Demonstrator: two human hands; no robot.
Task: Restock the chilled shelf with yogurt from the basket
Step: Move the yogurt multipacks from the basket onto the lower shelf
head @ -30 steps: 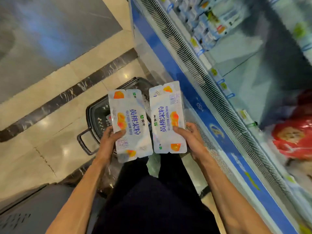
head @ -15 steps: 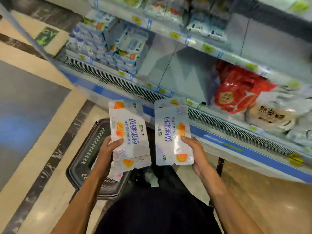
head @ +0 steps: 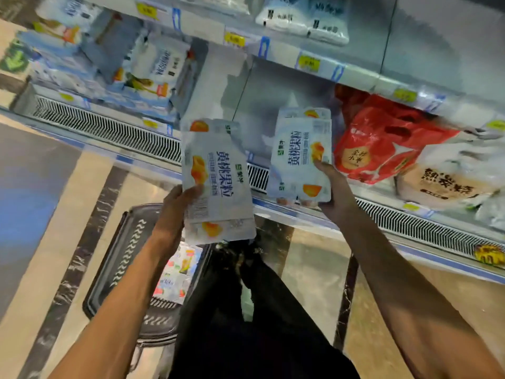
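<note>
My left hand [head: 175, 212] grips a white yogurt multipack [head: 218, 184] with yellow peach pictures, thumb on its front, held above the basket. My right hand [head: 332, 190] grips a second pack of the same yogurt [head: 300, 157], raised to the front edge of the chilled shelf [head: 273, 105], before a bare stretch of it. The black basket [head: 120, 258] stands on the floor under my left arm, with more colourful packs [head: 175, 274] inside.
Red bags [head: 382, 143] and pale bags [head: 448, 173] fill the shelf to the right of the gap. White and blue yogurt packs [head: 155, 69] are stacked at its left. A vent grille [head: 109, 129] runs along the cooler's front. My dark trousers [head: 246, 324] are below.
Both packs have risen toward the shelf. The right one has gone farther up and forward to the shelf's edge. My view has swung closer to the cooler.
</note>
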